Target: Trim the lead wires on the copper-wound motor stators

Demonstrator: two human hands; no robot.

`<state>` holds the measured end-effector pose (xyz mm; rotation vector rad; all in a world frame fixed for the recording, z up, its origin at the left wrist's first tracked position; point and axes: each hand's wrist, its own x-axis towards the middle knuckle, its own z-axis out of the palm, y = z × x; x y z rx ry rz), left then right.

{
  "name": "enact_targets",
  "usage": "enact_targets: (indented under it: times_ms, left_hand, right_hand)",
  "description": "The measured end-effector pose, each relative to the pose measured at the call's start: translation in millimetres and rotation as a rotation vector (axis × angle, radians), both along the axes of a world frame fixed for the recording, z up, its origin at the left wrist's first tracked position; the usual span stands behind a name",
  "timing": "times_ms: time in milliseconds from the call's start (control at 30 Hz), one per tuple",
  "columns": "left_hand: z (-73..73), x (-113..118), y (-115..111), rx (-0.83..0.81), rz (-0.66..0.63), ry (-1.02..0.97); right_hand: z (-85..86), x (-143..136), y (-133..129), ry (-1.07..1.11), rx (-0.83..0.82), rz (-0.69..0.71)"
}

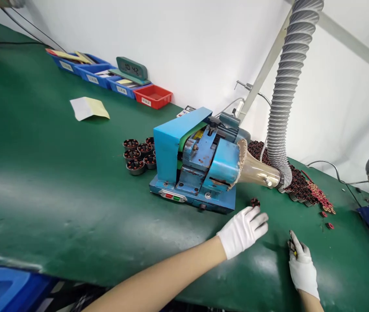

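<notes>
My left hand (243, 230), in a white glove, reaches over the green table just right of the blue machine (204, 160). Its fingers are closed at a small dark wound part (255, 202), which shows beyond the fingertips. Farther right, my right hand (301, 263), also gloved in white, is wrapped round a small dark tool with a bit of yellow (294, 250), mostly hidden by the fingers. The hands are apart.
Several round wound parts (135, 166) stand left of the machine. Behind it lie a heap of dark parts (298, 184) and red pieces (321, 197). A grey hose (290, 78) rises from the funnel. Blue bins, a red bin (153, 96) and a clock (131, 68) line the wall.
</notes>
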<state>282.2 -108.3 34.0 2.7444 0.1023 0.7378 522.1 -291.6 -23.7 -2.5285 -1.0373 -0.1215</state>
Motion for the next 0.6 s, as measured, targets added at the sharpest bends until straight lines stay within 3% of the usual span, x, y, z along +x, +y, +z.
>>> enact_targets:
  times_ms: [100, 233, 300, 400, 600]
  left_hand:
    - [-25.1, -19.6, -9.8, -0.144, -0.053, 0.067]
    - [-46.1, -37.7, -19.1, -0.495, 0.051, 0.078]
    - [-44.3, -39.7, -17.1, -0.671, 0.053, 0.113]
    - [-35.5, -44.6, -8.4, -0.921, 0.01, 0.241]
    - [-27.9, -64.0, 6.1, -1.098, 0.013, 0.327]
  right_hand:
    - [9.3, -24.9, 2.4, 0.244, 0.186, -0.011]
    - [30.9, -100.0, 29.0, 0.987, 0.507, 0.071]
    - [36.6, -137.9, 48.7, 1.284, 0.583, 0.082]
    - [35.6, -174.4, 73.2, 1.508, 0.631, 0.063]
    - [24.2, -192.6, 83.3, 1.701, 0.687, 0.008]
